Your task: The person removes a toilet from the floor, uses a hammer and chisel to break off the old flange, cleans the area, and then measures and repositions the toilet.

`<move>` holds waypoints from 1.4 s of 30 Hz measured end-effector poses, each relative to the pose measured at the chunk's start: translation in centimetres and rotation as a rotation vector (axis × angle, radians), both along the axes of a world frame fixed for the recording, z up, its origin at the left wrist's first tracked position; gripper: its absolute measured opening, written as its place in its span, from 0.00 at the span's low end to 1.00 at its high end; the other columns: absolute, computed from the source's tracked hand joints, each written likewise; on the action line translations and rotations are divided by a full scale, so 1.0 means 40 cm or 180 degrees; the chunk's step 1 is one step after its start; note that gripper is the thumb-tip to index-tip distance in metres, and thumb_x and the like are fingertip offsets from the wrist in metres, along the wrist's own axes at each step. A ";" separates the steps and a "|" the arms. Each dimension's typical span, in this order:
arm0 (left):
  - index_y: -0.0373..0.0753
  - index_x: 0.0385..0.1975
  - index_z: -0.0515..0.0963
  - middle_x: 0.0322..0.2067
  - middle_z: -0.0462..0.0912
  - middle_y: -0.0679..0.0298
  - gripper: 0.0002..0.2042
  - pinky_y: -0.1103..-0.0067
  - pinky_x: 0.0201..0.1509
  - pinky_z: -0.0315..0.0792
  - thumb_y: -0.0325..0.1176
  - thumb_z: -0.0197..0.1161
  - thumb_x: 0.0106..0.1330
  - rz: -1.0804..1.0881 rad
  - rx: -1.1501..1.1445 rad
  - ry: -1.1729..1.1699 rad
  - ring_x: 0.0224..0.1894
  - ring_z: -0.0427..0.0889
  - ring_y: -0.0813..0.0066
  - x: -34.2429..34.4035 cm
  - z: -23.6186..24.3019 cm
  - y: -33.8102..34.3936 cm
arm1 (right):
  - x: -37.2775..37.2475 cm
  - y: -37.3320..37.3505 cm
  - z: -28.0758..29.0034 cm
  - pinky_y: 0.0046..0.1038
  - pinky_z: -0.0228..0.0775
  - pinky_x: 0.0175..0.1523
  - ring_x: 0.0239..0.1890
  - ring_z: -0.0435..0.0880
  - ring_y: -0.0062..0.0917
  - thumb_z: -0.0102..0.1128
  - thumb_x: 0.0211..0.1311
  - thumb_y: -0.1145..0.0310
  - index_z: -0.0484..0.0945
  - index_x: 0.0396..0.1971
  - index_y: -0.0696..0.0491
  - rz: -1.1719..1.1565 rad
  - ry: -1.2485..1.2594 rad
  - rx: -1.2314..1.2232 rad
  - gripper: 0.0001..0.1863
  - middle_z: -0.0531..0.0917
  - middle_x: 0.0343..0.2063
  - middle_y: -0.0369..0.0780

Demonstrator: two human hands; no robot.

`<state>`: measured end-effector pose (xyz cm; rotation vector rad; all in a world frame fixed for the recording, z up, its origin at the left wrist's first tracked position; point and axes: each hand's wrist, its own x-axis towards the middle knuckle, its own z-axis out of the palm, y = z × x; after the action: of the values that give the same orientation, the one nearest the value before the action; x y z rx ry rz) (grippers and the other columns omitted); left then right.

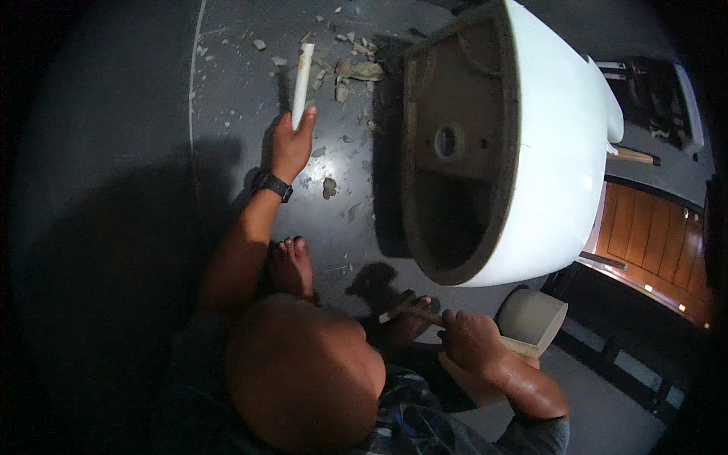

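My left hand (292, 148), with a dark watch on its wrist, is closed round the lower end of a short white pipe (303, 76). The pipe points away from me and has a brownish stain near its top. Low on the right, my right hand (472, 341) grips the handle of a hammer (402, 305), whose head sits close to my right foot. A white toilet (557, 159) lies tipped over to the right of my left hand. Its hollow underside, with a round outlet hole (449, 142), faces left. Neither hand touches the toilet.
Broken grey-white chunks (356, 72) and crumbs are scattered on the grey floor (243, 98). A pale round container (535, 322) lies beside my right hand. An open tool case (660, 98) stands far right, near a brown wooden door (652, 235). My bare left foot (292, 265) is at centre.
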<state>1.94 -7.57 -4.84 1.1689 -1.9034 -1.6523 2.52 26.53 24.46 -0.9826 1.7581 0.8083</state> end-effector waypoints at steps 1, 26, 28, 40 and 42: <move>0.32 0.31 0.76 0.19 0.76 0.57 0.27 0.67 0.31 0.70 0.57 0.59 0.72 -0.0012 -0.0107 0.0111 0.24 0.77 0.63 0.001 -0.005 0.007 | -0.008 0.028 -0.025 0.40 0.80 0.37 0.34 0.89 0.41 0.59 0.68 0.56 0.77 0.46 0.59 -0.0026 -0.0039 0.0191 0.20 0.86 0.33 0.47; 0.45 0.27 0.68 0.15 0.67 0.74 0.22 0.80 0.15 0.61 0.57 0.58 0.73 -0.0963 0.2189 -0.0134 0.13 0.66 0.83 0.057 -0.064 0.403 | -0.174 0.325 -0.200 0.50 0.76 0.51 0.44 0.85 0.50 0.52 0.71 0.53 0.79 0.53 0.49 -0.1064 0.0105 0.0356 0.20 0.86 0.40 0.51; 0.30 0.32 0.78 0.20 0.79 0.54 0.32 0.66 0.32 0.73 0.62 0.53 0.73 -0.1146 0.1933 -0.0164 0.25 0.81 0.57 0.061 -0.060 0.410 | -0.156 0.299 -0.212 0.51 0.75 0.51 0.45 0.85 0.50 0.52 0.71 0.53 0.78 0.54 0.49 -0.1227 -0.0131 0.0163 0.20 0.86 0.40 0.53; 0.43 0.29 0.67 0.12 0.64 0.73 0.22 0.78 0.13 0.60 0.57 0.53 0.76 -0.1280 0.2334 -0.0123 0.10 0.65 0.81 0.066 -0.046 0.423 | -0.092 0.232 -0.209 0.50 0.77 0.39 0.34 0.86 0.50 0.53 0.71 0.55 0.76 0.52 0.52 -0.0694 0.0010 -0.0017 0.19 0.85 0.28 0.51; 0.43 0.28 0.67 0.12 0.63 0.73 0.22 0.77 0.12 0.59 0.56 0.53 0.76 -0.1190 0.2429 -0.0070 0.10 0.64 0.81 0.069 -0.046 0.426 | -0.084 0.233 -0.195 0.50 0.76 0.37 0.32 0.85 0.50 0.55 0.71 0.56 0.76 0.50 0.52 -0.0669 -0.0094 -0.0230 0.17 0.85 0.26 0.51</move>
<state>4.72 9.47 -6.68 1.1027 -1.5951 -2.7265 -0.83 35.85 16.66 -0.8349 1.8399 0.5979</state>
